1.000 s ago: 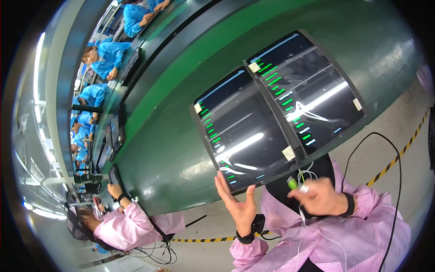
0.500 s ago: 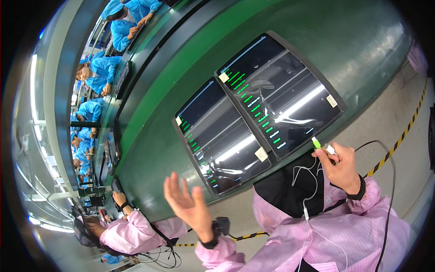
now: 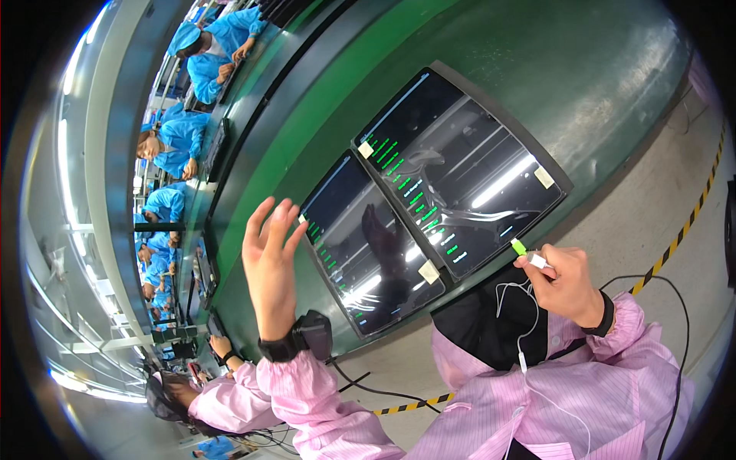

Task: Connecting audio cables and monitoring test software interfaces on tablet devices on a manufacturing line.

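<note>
Two dark-screened tablets lie side by side on the green bench, each showing lines of mostly green text. The left tablet (image 3: 345,218) is close to my left hand (image 3: 272,268), which is raised beside its left edge, fingers apart and holding nothing. The right tablet (image 3: 471,153) has a loose-looking clear film with glare on it. Just off its near edge, my right hand (image 3: 566,282) pinches cable plugs: a green plug (image 3: 519,247) and a white plug (image 3: 539,261). A thin white cable (image 3: 529,326) hangs down from this hand. The plugs are apart from the tablet.
Pale yellow stickers (image 3: 543,177) sit on tablet corners. The green bench (image 3: 606,84) curves toward the right. A co-worker in pink (image 3: 234,399) sits at my left; several in blue (image 3: 218,57) work across the line. A black cable (image 3: 685,337) loops by my right arm.
My left hand has moved left and up toward the left tablet's far-left edge, staying open. My right hand with the plugs has barely shifted; the whole view has turned slightly.
</note>
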A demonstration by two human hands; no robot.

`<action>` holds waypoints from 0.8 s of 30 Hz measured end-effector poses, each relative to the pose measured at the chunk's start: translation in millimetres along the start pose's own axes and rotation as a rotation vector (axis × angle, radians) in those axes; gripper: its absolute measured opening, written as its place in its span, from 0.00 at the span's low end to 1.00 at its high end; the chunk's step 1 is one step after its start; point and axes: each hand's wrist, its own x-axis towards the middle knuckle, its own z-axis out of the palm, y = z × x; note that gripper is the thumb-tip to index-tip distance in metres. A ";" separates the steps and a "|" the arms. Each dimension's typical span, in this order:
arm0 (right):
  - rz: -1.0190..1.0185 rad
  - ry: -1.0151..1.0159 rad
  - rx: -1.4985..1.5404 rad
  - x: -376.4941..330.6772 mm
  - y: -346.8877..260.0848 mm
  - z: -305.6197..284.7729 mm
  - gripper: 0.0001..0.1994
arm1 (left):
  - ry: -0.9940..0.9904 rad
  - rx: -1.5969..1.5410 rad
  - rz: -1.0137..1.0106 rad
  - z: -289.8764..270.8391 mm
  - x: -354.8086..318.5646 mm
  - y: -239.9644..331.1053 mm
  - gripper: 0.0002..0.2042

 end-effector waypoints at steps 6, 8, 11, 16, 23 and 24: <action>-0.039 -0.053 -0.061 3.3 0.6 2.3 0.18 | -0.119 0.389 0.228 48.0 66.8 -24.2 0.28; 0.055 -0.042 0.013 4.3 -3.5 3.8 0.19 | -0.163 0.628 0.379 61.9 88.5 -37.4 0.31; 0.109 0.018 0.086 2.4 -5.6 7.5 0.19 | -0.303 0.741 0.350 85.1 100.4 -41.6 0.35; 0.257 -0.053 0.146 3.5 -4.2 2.7 0.17 | -0.347 0.821 0.270 98.2 97.8 -35.3 0.39; 0.337 -0.086 0.290 15.4 -10.8 0.0 0.10 | -0.402 0.916 0.179 101.8 94.8 -24.6 0.46; 0.378 -0.113 0.258 15.3 -12.7 0.5 0.08 | -0.413 0.916 0.172 101.8 94.2 -24.3 0.47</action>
